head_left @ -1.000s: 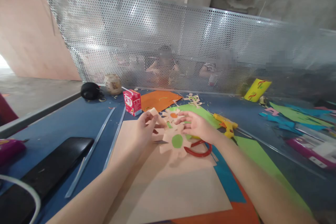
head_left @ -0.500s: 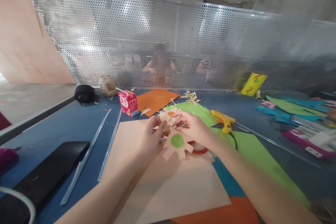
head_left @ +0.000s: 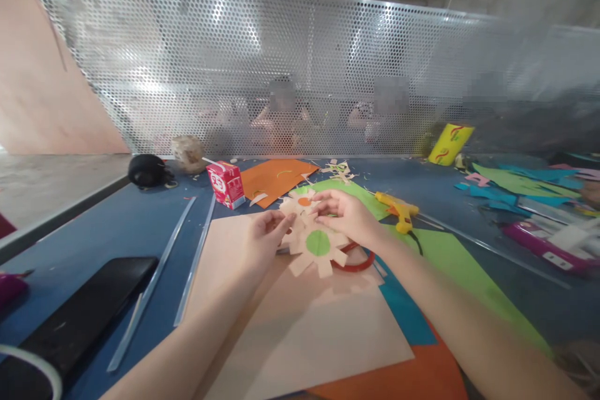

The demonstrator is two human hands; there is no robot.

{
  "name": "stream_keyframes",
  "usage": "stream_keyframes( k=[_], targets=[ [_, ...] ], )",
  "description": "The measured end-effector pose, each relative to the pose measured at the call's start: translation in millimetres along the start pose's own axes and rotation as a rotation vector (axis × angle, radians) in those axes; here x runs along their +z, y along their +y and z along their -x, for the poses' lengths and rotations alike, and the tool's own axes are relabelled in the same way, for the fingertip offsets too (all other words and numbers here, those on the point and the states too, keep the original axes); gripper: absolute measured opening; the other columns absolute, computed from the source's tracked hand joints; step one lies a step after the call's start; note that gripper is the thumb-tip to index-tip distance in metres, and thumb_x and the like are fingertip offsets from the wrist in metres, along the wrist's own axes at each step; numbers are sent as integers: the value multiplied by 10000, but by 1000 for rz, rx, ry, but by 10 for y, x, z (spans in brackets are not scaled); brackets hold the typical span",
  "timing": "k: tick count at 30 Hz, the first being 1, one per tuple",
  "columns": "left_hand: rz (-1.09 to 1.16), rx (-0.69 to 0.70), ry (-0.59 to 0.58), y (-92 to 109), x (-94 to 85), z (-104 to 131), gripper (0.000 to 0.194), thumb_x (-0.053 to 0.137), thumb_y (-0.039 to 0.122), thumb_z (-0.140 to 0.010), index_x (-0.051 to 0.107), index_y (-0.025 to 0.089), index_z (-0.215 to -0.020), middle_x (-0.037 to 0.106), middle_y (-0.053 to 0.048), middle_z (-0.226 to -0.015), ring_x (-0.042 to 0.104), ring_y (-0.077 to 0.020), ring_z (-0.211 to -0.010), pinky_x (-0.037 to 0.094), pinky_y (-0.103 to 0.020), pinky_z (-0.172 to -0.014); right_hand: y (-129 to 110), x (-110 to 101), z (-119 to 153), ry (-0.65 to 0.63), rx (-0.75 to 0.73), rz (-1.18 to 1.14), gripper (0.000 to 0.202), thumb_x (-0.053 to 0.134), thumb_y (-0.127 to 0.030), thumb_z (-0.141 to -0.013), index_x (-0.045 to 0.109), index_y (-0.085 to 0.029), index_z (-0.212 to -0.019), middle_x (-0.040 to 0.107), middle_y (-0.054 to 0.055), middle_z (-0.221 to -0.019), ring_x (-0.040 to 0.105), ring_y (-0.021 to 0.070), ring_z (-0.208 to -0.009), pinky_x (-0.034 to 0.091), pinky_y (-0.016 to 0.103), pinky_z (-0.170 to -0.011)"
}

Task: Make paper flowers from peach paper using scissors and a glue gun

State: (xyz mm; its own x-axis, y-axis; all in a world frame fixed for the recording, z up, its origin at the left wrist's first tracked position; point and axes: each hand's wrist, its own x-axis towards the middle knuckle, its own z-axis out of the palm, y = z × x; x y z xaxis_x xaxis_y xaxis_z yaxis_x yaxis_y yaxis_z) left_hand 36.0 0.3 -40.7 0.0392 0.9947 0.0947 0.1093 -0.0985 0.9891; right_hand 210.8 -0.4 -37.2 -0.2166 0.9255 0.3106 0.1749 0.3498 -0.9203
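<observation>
A cream paper gear with a green centre (head_left: 318,243) is held above a large cream sheet (head_left: 300,337). My left hand (head_left: 267,234) has its thumb and fingers closed at the gear's left edge. Around its upper right edge, my right hand (head_left: 344,215) has its fingers bent, with the thumb against the paper. A second gear with an orange centre (head_left: 304,201) sits just behind, near my right fingertips. Red scissors handles (head_left: 359,262) show beneath the right side of the green-centred gear.
A yellow glue gun (head_left: 398,207) lies right of my hands. A red drink box (head_left: 225,184) stands at the back left, near clear sticks (head_left: 197,256) and a black phone (head_left: 87,300). Coloured scraps (head_left: 529,184) lie far right; behind stands a perforated metal screen (head_left: 197,56).
The green-centred gear lies flatter against the gear behind it. My right hand has shifted slightly up, and more of the red scissors handles shows.
</observation>
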Motion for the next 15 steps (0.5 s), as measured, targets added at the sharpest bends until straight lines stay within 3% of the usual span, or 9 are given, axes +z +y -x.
stream_keyframes(
  k=[6,11,15],
  targets=[
    [19,-13,-11,41,8,38,242,628,370,-644,533,157,-582,558,17,-494,439,-73,-408,322,-191,-431,21,10,8,-54,-12,44,280,591,-138,-723,513,-235,-973,648,6,-854,635,157,-860,516,320,-763],
    [51,-17,-16,56,2,48,257,613,380,-680,503,159,-606,568,26,-500,427,-61,-394,315,-184,-429,18,-2,34,-44,-8,233,220,596,-117,-713,595,-216,-909,651,35,-893,614,189,-854,481,366,-777],
    [84,3,-21,69,5,54,216,612,332,-693,512,160,-609,571,32,-495,447,-63,-420,328,-181,-453,-89,41,82,-50,-2,300,191,561,-250,-787,610,-245,-972,639,37,-1046,564,213,-1000,437,372,-843]
  ],
)
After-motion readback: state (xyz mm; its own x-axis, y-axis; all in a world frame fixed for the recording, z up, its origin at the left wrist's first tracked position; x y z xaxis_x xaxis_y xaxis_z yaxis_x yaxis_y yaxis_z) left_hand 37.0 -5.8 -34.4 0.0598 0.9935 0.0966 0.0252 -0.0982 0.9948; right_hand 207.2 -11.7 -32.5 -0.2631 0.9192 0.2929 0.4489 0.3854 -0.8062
